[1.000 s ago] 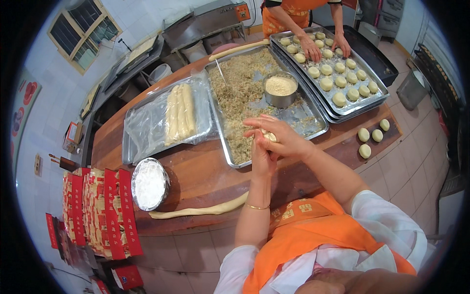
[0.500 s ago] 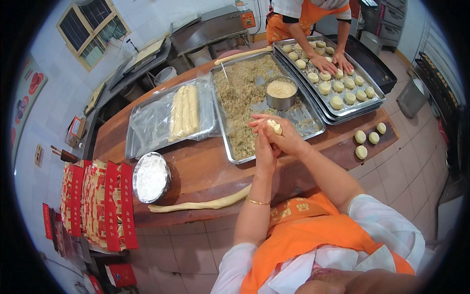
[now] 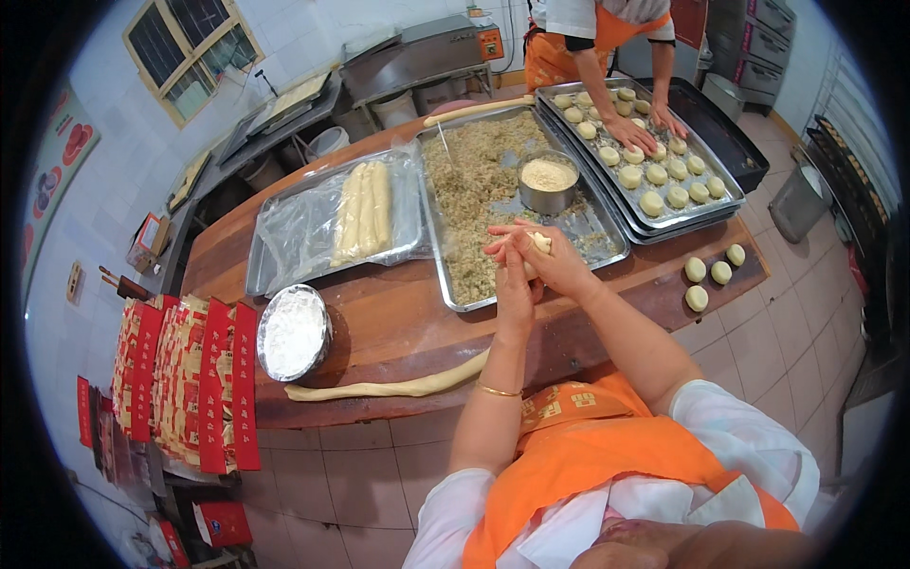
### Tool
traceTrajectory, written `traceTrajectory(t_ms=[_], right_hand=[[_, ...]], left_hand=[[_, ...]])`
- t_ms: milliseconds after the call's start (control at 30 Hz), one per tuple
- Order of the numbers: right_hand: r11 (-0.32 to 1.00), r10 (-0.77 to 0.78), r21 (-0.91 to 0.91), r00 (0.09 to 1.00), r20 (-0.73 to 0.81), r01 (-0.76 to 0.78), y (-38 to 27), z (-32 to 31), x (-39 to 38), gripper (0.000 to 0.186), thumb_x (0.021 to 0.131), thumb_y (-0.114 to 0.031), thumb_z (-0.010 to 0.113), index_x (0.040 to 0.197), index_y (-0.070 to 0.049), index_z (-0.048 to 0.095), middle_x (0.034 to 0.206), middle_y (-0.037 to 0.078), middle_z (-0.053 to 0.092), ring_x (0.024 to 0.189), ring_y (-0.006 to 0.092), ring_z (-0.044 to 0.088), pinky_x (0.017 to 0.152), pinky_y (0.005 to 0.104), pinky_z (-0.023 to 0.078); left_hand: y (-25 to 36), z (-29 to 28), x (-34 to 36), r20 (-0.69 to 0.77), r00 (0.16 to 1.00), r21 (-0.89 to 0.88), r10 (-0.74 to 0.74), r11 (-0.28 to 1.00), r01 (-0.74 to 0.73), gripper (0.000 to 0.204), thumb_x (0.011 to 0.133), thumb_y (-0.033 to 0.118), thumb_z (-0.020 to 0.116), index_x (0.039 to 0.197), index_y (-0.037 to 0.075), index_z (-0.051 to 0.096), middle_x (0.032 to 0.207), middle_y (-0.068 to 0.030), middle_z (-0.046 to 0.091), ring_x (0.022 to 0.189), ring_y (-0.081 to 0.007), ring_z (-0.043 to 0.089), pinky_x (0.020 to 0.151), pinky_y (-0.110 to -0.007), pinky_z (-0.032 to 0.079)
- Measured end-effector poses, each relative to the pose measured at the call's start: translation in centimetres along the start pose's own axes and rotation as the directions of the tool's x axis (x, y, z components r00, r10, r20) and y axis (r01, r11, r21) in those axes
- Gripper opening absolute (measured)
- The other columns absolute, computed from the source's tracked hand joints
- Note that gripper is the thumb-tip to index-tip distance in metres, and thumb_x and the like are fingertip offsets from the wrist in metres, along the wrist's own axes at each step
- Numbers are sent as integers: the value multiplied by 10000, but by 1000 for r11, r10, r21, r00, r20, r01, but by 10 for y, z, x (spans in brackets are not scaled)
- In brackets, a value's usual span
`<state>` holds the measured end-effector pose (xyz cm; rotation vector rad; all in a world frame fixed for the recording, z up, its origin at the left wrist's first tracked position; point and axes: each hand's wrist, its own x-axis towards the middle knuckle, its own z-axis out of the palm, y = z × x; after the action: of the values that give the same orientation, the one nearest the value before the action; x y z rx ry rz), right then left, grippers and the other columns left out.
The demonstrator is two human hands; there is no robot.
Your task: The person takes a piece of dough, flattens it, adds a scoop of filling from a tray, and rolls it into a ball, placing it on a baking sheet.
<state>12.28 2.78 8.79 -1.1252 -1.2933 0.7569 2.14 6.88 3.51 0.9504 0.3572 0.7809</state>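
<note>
My left hand [image 3: 515,289] and my right hand [image 3: 559,266] are pressed together over the near edge of the filling tray, both closed around one piece of pale dough [image 3: 540,243]. Part of the dough bulges out at the top of my right hand; fingers hide the rest. Below them, the metal tray [image 3: 456,307] holds a spread of crumbly brownish filling [image 3: 483,180] and a round metal bowl [image 3: 547,201] of pale crumbs. A long dough rope [image 3: 398,389] lies along the table's near edge, left of my left forearm.
A bowl of white flour [image 3: 293,334] and a tray [image 3: 254,275] of plastic-covered dough strips are at left. Several dough rounds [image 3: 697,299] lie at the right corner. Across the table [image 3: 379,322], another person's hands [image 3: 633,135] press rounds on a stacked tray [image 3: 654,223]. Red packets [image 3: 216,389] stand far left.
The view has shifted slightly. My hands stay closed together on the dough, with only small finger movement. The other person's hands have moved a little over the dough rounds.
</note>
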Motion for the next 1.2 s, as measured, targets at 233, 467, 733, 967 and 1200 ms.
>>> traceTrajectory(t_ms=[233,467,733,967,1200], right_hand=[[987,-17,156,996,-91,31,-12,-3,-3,527,1044,-458,452,1023,-10,729,1170,135,711,1331,276,497,1139,421,337],[997,-40,-52,988,148,48,-10,-12,-1,545,1039,-479,447,1040,-23,746,1305,167,640,1401,279,424,1182,428,261],[989,-117,90,993,1,116,-15,-6,-7,568,1007,-535,483,1057,-35,748,1312,159,638,1473,292,296,1172,454,285],[989,55,126,979,195,-80,-5,-19,-3,600,1015,-551,446,1180,-41,714,1427,142,550,1486,266,263,1191,437,256],[990,-142,-17,989,-30,142,-16,4,-8,623,1053,-507,368,1030,-12,744,1295,194,638,1424,321,390,1166,472,295]], left_hand=[[12,9,-13,125,988,-28,89,996,-86,533,1028,600,366,1272,146,505,900,26,565,611,-34,447,464,-196,278],[0,-8,-8,124,990,218,61,972,-87,559,1035,611,309,1162,99,493,775,27,483,532,-23,361,464,-195,258],[13,15,-23,58,985,134,161,977,-168,623,1002,666,330,1243,114,488,728,40,498,532,-44,383,459,-206,245],[-1,-2,-14,101,987,241,126,959,-148,588,1012,634,362,1251,114,496,753,36,508,561,-50,399,469,-205,260],[0,-1,-21,110,982,106,156,980,-167,651,999,684,301,1251,114,486,811,20,515,581,-51,412,472,-205,249]])
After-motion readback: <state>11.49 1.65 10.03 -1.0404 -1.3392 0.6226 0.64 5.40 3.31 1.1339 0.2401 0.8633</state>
